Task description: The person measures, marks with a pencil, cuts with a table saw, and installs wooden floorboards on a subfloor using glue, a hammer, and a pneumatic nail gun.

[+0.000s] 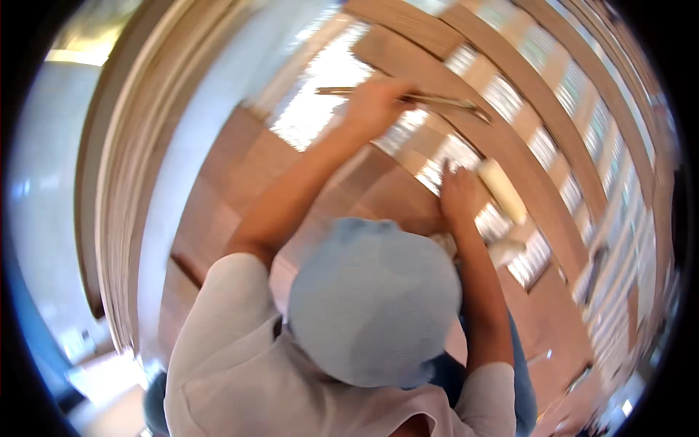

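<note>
My left hand (378, 105), closed, grips a thin, long metal bar (455, 102) that sticks out on both sides of the fist. Its far-right end looks hooked, though blur hides the detail. Lower and to the right, my right hand (459, 191) rests with fingers stretched out over a glossy silvery strip (450, 156) between brown boards. Right beside it lies a cream-coloured, rounded block (502, 191). A pale, crumpled thing (506, 253) sits by the right forearm. A pale blue-grey cap-shaped dome (375, 302) covers the middle of the view.
Brown boards (539, 175) run diagonally across the right side, with silvery strips between them. Dark brown panels (233, 167) lie at left. A layered wooden edge (120, 182) curves along a pale wall. Small metal tools (580, 379) lie at lower right.
</note>
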The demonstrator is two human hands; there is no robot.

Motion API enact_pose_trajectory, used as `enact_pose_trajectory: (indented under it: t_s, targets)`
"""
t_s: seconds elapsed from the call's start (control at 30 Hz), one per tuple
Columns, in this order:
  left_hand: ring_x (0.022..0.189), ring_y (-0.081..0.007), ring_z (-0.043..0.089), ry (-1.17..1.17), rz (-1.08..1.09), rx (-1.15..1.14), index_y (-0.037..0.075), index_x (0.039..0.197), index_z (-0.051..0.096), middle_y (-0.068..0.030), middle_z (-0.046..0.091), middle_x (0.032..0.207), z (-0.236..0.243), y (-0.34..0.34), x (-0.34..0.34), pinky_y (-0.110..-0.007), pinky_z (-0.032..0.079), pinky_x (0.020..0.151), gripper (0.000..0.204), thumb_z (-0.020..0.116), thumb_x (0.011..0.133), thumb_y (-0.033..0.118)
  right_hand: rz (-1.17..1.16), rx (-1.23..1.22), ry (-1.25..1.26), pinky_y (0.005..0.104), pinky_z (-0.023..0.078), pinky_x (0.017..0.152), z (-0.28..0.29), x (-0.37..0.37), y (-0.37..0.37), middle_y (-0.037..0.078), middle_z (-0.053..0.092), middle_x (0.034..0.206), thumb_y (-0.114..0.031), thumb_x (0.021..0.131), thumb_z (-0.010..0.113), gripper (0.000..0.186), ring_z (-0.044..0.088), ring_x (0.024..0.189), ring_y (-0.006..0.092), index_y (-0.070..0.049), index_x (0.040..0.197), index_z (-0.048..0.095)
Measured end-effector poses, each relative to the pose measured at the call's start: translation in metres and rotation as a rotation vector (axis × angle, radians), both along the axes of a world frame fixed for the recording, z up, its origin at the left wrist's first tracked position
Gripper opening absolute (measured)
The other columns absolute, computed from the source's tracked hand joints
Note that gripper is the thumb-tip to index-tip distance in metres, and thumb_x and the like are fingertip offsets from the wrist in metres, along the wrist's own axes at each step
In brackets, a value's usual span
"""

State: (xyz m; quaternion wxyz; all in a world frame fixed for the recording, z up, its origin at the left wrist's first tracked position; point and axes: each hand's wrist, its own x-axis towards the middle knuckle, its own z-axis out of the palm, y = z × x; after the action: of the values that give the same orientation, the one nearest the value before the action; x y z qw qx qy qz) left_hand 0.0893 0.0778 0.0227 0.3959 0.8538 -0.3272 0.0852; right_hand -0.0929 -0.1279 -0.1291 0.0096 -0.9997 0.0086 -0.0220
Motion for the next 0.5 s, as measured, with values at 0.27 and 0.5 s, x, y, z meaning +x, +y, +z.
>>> enact_pose_trajectory:
  t_s: [0.27,0.5]
  targets:
    - [0.082,-0.0271,0.069,-0.174,-0.047,-0.043,0.01,0.091,0.068,-0.0068,0.071,0.086,0.007,0.035,-0.027,-0.038,0.054,0.068,0.017,0.073,0.075,0.007,-0.312,1.152,0.43,0.0285,0.052,0.079,0.132,0.052,-0.062,0.007,0.067,0.095,-0.013,0.096,0.059,0.037,0.064,0.086,0.0148,0.0,0.131,0.063]
    - [0.098,-0.0262,0.068,-0.6,-0.224,-0.104,0.008,0.093,0.065,-0.0059,0.069,0.101,0.033,0.058,-0.042,-0.037,0.057,0.077,0.015,0.065,0.077,0.008,-0.222,1.421,0.653,0.0324,0.051,0.093,0.208,0.121,-0.013,0.011,0.065,0.117,-0.038,0.102,0.058,0.053,0.062,0.104,0.0198,0.002,0.136,0.056]
